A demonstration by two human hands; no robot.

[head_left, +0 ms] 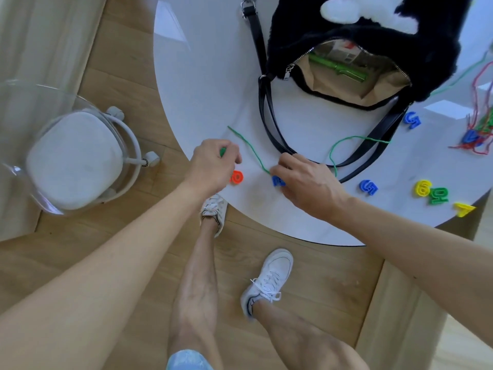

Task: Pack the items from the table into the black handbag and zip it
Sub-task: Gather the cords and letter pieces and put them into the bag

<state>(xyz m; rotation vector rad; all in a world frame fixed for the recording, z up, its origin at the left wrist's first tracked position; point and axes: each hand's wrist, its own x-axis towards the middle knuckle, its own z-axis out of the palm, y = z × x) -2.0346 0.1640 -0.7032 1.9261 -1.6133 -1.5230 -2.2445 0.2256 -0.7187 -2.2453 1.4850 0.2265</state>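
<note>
The black furry handbag lies open on the white round table, zip undone, with a green tube inside. My left hand is closed around a small green piece near the table's front edge, beside an orange number. My right hand pinches a blue number and the green string that runs across the bag's straps. More plastic numbers lie to the right: blue, blue, yellow, green, yellow.
A tangle of red and green strings with pieces sits at the table's right edge. A clear chair with a white cushion stands on the wooden floor to the left. My legs and white shoes are below the table edge.
</note>
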